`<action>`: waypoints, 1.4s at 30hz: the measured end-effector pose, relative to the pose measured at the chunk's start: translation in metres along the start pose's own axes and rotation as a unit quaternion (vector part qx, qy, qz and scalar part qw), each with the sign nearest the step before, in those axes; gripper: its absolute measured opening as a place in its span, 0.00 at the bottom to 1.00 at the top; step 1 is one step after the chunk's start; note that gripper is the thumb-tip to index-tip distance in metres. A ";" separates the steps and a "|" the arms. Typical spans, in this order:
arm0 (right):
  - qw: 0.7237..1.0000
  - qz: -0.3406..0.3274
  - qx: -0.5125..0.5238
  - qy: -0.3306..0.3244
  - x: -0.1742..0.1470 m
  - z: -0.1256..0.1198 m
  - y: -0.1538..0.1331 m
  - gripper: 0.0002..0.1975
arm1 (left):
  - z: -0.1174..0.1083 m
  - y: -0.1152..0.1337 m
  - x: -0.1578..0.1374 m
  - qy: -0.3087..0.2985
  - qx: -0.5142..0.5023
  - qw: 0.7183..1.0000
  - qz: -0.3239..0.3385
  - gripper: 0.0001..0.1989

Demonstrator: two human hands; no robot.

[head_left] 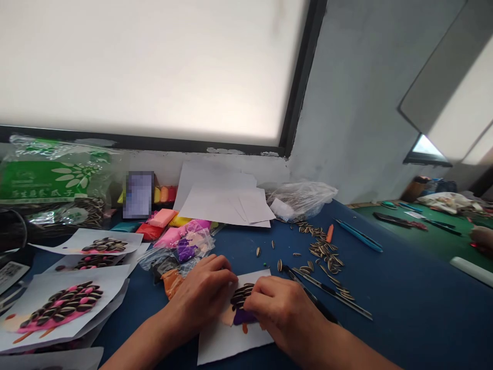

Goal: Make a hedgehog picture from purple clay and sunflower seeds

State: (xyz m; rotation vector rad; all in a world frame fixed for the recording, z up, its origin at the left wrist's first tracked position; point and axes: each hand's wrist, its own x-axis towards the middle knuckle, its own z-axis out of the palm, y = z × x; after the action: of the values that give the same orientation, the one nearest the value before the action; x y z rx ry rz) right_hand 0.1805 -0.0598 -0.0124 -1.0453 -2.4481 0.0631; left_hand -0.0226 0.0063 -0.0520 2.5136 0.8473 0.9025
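A white sheet of paper [221, 345] lies on the blue tabletop in front of me. On it is a small relief of purple clay [245, 316], with striped sunflower seeds [242, 294] set above and peach clay at its left. My left hand [210, 288] rests at the paper's left edge, fingers curled together beside the peach clay; their tips are hidden. My right hand [283, 311] is closed in a pinch over the right side of the seeds and purple clay. Whatever lies between its fingertips is hidden.
Finished seed-and-clay pictures [63, 306] are stacked at left. Clay packets [164, 218], blank paper sheets [227, 198] and a green seed bag [50, 180] stand along the wall. Loose seeds [325, 252], tweezers [335, 293] and a blue tool [360, 235] lie right. Another person's hand [481, 236] shows far right.
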 end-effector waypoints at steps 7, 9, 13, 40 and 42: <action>0.997 -0.033 -0.060 0.027 0.001 0.010 0.004 0.10 | 0.000 -0.001 0.000 0.010 0.010 1.000 0.008 0.14; 0.997 -0.031 -0.063 0.024 0.001 0.010 0.004 0.09 | 0.001 -0.001 0.000 0.010 0.009 1.000 0.006 0.14; 0.997 -0.035 -0.062 0.034 0.001 0.010 0.004 0.10 | 0.002 -0.001 -0.001 0.010 0.000 1.000 0.004 0.15; 0.993 0.004 -0.107 -0.057 0.006 0.014 -0.002 0.06 | 0.001 -0.003 0.000 0.010 0.017 1.000 0.012 0.15; 0.993 0.005 -0.109 -0.041 0.005 0.014 -0.002 0.06 | 0.002 -0.003 0.000 0.010 0.012 1.000 0.010 0.15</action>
State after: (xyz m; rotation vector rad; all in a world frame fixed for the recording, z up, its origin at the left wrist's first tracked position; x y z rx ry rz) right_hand 0.1700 -0.0562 -0.0219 -1.1681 -2.5675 -0.1635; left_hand -0.0229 0.0083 -0.0545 2.5409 0.8465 0.9309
